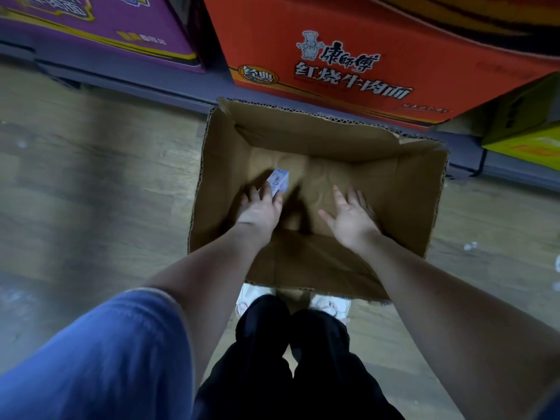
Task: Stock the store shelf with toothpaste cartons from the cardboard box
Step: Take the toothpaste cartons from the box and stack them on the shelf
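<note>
1. While both arms reach down into the cardboard box (403,189), the left hand (261,207) grips a toothpaste carton (279,179), fingers curled over its near end; the carton juts toward 12 o'clock, tilted off the box floor.
2. Right hand (351,215) holds nothing, fingers spread and straight, at 3 o'clock of the left hand and well apart from it. Probably feeling for another carton.
3. The box floor looks bare apart from that one carton, so this seems to be the last or nearly last one; the near inside wall is hidden.
4. Box flaps stand up and out, which keeps the opening clear for both arms.
5. Box sits on the floor (91,177), its far edge close to the shelf base (136,83) at 12 o'clock, handy for restocking.
6. On that low shelf: an orange noodle case (348,56) at 12, a purple case (106,25) at 10, a yellow case (527,144) at 2. The toothpaste shelf is not in view.
7. At 6 o'clock, dark trousers (288,359) and white shoes (330,304) just beside the box.
</note>
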Motion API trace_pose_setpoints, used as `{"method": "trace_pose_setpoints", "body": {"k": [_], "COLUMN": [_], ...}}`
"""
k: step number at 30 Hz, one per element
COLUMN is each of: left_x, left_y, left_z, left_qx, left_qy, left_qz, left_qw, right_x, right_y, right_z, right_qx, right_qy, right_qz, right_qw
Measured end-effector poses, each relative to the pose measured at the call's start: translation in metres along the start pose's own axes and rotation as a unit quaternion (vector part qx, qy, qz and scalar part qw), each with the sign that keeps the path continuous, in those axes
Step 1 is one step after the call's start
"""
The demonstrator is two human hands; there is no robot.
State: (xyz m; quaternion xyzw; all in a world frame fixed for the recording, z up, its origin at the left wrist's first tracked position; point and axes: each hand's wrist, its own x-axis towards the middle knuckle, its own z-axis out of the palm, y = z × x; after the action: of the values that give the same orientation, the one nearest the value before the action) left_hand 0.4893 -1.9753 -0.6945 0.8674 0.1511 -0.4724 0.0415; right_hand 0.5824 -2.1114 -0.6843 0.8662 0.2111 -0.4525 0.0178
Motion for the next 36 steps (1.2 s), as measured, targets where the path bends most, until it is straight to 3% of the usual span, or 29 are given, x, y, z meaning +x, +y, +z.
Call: {"method": "trace_pose_setpoints", "body": {"k": [11, 16, 22, 24, 27, 32, 36], "left_x": [-0.093, -0.161, -0.261, -0.295, -0.338, -0.41, -0.457], "left_y": [-0.014, -0.036, -0.063, -0.072, -0.087, -0.094, -0.093], "left_z": [-0.062, -0.104, -0.173, -0.197, -0.227, -0.295, -0.342], "left_qx": [-0.037, -0.017, 0.01, 0.028, 0.016, 0.078, 0.097], "left_qy": [0.108, 0.14, 0.189, 0.277, 0.34, 0.449, 0.488], "left_qz": [0.11, 0.199, 0.262, 0.295, 0.347, 0.361, 0.344], "left_qw": [0.987, 0.97, 0.946, 0.914, 0.874, 0.813, 0.796], "right_x": [-0.086, -0.152, -0.235, -0.265, -0.314, -0.388, -0.438], "right_y": [-0.03, -0.04, -0.043, -0.046, -0.052, -0.056, -0.057], "right_z": [-0.05, -0.106, -0.189, -0.22, -0.266, -0.331, -0.366], "right_qx": [0.016, 0.039, 0.034, 0.058, 0.086, 0.097, 0.12], "right_qy": [0.052, 0.111, 0.108, 0.11, 0.155, 0.251, 0.306], "right_qz": [-0.027, -0.051, -0.067, -0.085, -0.143, -0.207, -0.213], "right_qw": [0.998, 0.992, 0.991, 0.989, 0.974, 0.941, 0.92]}}
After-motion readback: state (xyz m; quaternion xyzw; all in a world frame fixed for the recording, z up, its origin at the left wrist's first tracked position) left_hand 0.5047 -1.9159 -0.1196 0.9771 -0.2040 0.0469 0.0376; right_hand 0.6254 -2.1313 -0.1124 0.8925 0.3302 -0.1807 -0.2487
